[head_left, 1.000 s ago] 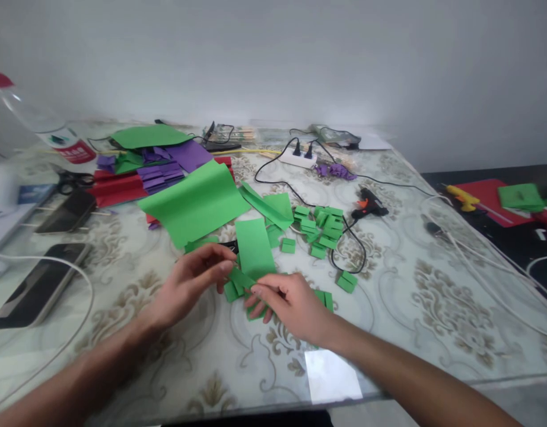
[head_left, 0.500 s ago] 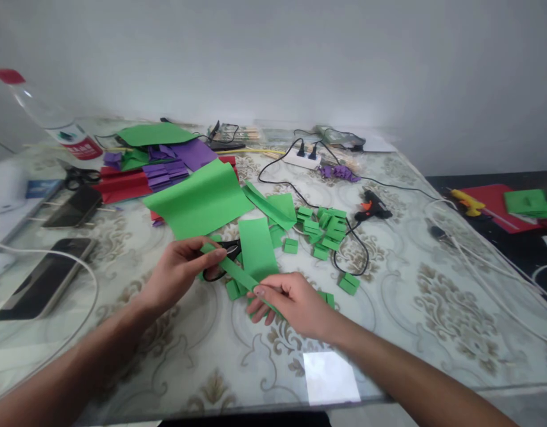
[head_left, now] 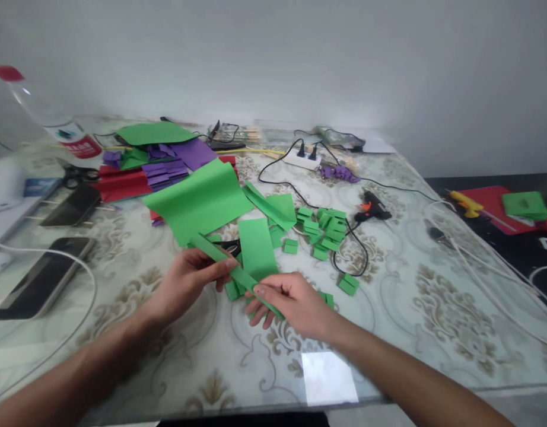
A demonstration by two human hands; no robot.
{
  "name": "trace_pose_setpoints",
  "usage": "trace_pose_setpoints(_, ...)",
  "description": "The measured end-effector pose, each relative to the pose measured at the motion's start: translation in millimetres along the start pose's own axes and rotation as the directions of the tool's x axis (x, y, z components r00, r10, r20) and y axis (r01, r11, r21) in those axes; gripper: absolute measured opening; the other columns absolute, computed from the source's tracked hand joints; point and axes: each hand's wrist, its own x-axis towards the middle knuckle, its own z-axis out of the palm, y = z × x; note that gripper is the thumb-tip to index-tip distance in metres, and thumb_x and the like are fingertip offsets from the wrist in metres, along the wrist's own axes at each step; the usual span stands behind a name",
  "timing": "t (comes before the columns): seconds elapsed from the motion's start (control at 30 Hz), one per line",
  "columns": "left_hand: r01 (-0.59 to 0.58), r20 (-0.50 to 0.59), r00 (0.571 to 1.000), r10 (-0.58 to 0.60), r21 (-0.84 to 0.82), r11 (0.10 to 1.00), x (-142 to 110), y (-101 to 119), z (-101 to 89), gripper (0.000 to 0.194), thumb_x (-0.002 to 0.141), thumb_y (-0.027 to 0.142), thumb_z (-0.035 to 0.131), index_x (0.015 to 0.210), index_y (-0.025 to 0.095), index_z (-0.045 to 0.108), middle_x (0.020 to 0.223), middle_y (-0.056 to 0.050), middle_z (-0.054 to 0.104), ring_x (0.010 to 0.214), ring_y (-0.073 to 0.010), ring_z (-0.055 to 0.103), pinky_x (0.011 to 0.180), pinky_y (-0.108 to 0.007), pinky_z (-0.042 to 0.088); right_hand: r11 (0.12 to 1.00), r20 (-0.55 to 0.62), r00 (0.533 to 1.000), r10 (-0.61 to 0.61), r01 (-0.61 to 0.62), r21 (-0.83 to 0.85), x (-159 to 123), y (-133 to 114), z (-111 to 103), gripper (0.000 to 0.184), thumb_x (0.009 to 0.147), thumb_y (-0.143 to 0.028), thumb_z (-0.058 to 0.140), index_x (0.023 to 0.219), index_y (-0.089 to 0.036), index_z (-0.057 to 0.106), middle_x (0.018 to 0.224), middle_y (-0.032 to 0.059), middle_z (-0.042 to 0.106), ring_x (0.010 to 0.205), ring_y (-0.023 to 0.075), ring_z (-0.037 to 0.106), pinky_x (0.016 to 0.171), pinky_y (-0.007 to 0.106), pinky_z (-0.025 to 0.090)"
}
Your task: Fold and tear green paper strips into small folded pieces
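Observation:
A narrow folded strip of green paper [head_left: 243,276] runs diagonally between my hands. My left hand [head_left: 194,277] pinches it near its middle, thumb on top, and the strip's far end sticks out past the fingers. At the lower end, my right hand [head_left: 295,301] grips the strip between thumb and fingers. Just behind lies a green paper rectangle [head_left: 258,246]. Black scissors [head_left: 231,246] rest beside that rectangle, partly hidden by my left hand and the strip. Small folded green pieces [head_left: 331,228] are heaped to the right.
A large green sheet [head_left: 202,198] lies over red and purple paper. Farther right are a black glue gun [head_left: 372,207] with its cable and a white power strip [head_left: 302,158]. Phones [head_left: 44,279], a white cable and a bottle [head_left: 73,133] stand at the left.
My left hand has slid along the strip toward my right hand, leaving more of the strip's far end showing. My right hand has hardly moved.

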Motion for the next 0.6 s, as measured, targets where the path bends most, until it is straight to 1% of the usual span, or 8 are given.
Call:
trace_pose_setpoints(0.07, -0.030, -0.042, 0.999, 0.029, -0.020, 0.999, 2.2, 1.3, -8.1, 0.030, 0.085, 0.035, 0.083, 0.064, 0.016, 0.073, 0.057, 0.000, 0.066, 0.053, -0.0117, 0.056, 0.052, -0.023, 0.045, 0.999, 0.009, 1.000, 0.024, -0.024, 0.039, 0.9, -1.5, -2.3, 0.054, 0.086, -0.065, 0.074, 0.096, -0.012, 0.075, 0.087, 0.0101, 0.081, 0.068, 0.0166, 0.077, 0.056, 0.024, 0.057)
trace_pose_setpoints(0.17, -0.084, -0.101, 0.992, 0.081, -0.018, 0.996, 4.5, 2.8, -18.0, 0.031, 0.085, 0.033, 0.083, 0.062, 0.016, 0.071, 0.057, 0.001, 0.063, 0.053, -0.0111, 0.054, 0.052, -0.024, 0.043, 0.998, 0.007, 1.000, 0.026, -0.027, 0.061, 1.7, -4.0, -4.8, 0.053, 0.085, -0.064, 0.076, 0.094, -0.012, 0.076, 0.086, 0.0105, 0.081, 0.067, 0.0168, 0.077, 0.055, 0.025, 0.057)
trace_pose_setpoints(0.27, -0.136, -0.171, 0.977, 0.131, -0.017, 0.991, 5.7, 2.9, -22.2, 0.034, 0.085, 0.030, 0.083, 0.057, 0.017, 0.068, 0.056, 0.001, 0.063, 0.053, -0.0108, 0.052, 0.052, -0.024, 0.041, 0.998, -0.006, 1.000, 0.014, -0.014, 0.062, 1.7, -5.2, -6.0, 0.051, 0.086, -0.062, 0.076, 0.094, -0.012, 0.076, 0.088, 0.0114, 0.081, 0.068, 0.0174, 0.077, 0.056, 0.025, 0.057)
trace_pose_setpoints(0.33, -0.148, -0.190, 0.972, 0.139, -0.034, 0.988, 6.7, 1.3, -22.8, 0.033, 0.085, 0.029, 0.082, 0.058, 0.017, 0.068, 0.055, 0.001, 0.062, 0.052, -0.0107, 0.051, 0.051, -0.024, 0.040, 0.998, -0.011, 1.000, 0.014, -0.014, 0.056, 1.3, -5.3, -6.6, 0.050, 0.087, -0.062, 0.076, 0.095, -0.012, 0.076, 0.089, 0.0120, 0.082, 0.069, 0.0181, 0.078, 0.057, 0.026, 0.058)
trace_pose_setpoints(0.47, -0.116, -0.169, 0.980, 0.103, -0.066, 0.991, 6.7, -3.7, -18.6, 0.028, 0.087, 0.030, 0.080, 0.063, 0.017, 0.071, 0.056, 0.001, 0.063, 0.052, -0.0113, 0.052, 0.050, -0.023, 0.041, 0.998, 0.010, 0.999, 0.034, -0.035, 0.049, 0.6, -5.9, -6.0, 0.051, 0.085, -0.062, 0.077, 0.095, -0.012, 0.077, 0.089, 0.0119, 0.082, 0.072, 0.0190, 0.078, 0.059, 0.027, 0.058)
trace_pose_setpoints(0.53, -0.092, -0.151, 0.985, 0.081, -0.070, 0.993, 3.8, -4.6, -11.4, 0.025, 0.087, 0.031, 0.080, 0.067, 0.017, 0.072, 0.056, 0.001, 0.062, 0.051, -0.0111, 0.052, 0.050, -0.023, 0.042, 0.998, 0.021, 0.999, 0.039, -0.040, 0.042, 0.2, -6.7, -3.9, 0.052, 0.085, -0.063, 0.077, 0.095, -0.012, 0.077, 0.087, 0.0111, 0.081, 0.072, 0.0186, 0.078, 0.060, 0.027, 0.057)
trace_pose_setpoints(0.6, -0.077, -0.107, 0.992, 0.071, -0.049, 0.996, -1.6, -3.0, -0.4, 0.022, 0.086, 0.031, 0.081, 0.071, 0.017, 0.074, 0.056, 0.002, 0.062, 0.050, -0.0107, 0.052, 0.049, -0.022, 0.042, 0.999, 0.028, 0.999, 0.035, -0.036, 0.032, -0.5, -7.2, -0.7, 0.051, 0.086, -0.063, 0.076, 0.095, -0.012, 0.077, 0.087, 0.0108, 0.081, 0.072, 0.0183, 0.078, 0.061, 0.027, 0.057)
